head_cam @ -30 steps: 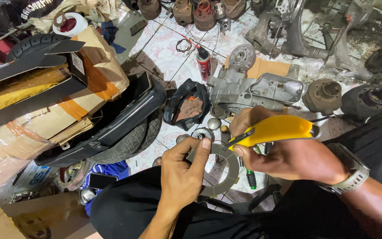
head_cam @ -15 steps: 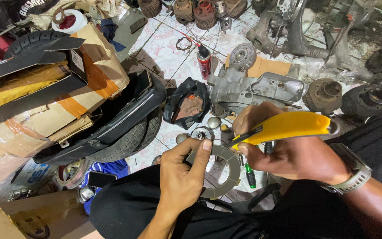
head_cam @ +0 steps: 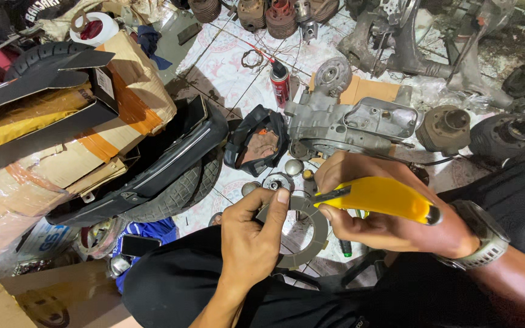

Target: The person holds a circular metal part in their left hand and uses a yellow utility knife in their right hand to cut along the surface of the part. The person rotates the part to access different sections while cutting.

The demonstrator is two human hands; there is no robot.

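Note:
My left hand (head_cam: pixel 251 237) holds a flat grey metal ring (head_cam: pixel 306 246) by its left edge, thumb on top. My right hand (head_cam: pixel 384 212) grips a yellow-handled knife (head_cam: pixel 379 196), and its short blade rests on the ring's upper rim. A metal watch (head_cam: pixel 481 237) sits on my right wrist. Both hands hover over my dark trousers (head_cam: pixel 177 285). Several small round metal parts (head_cam: pixel 277 181) lie on the tiled floor just beyond the ring.
A grey engine case (head_cam: pixel 360 124) and a red spray can (head_cam: pixel 281 82) lie ahead. A tyre (head_cam: pixel 183 185), black plastic panels (head_cam: pixel 153 164) and cardboard boxes (head_cam: pixel 62 140) crowd the left. Cylinders (head_cam: pixel 448 127) and engine parts fill the back and right.
The knife has shifted slightly along the ring's rim while my left hand keeps its hold on the ring. Little else moved.

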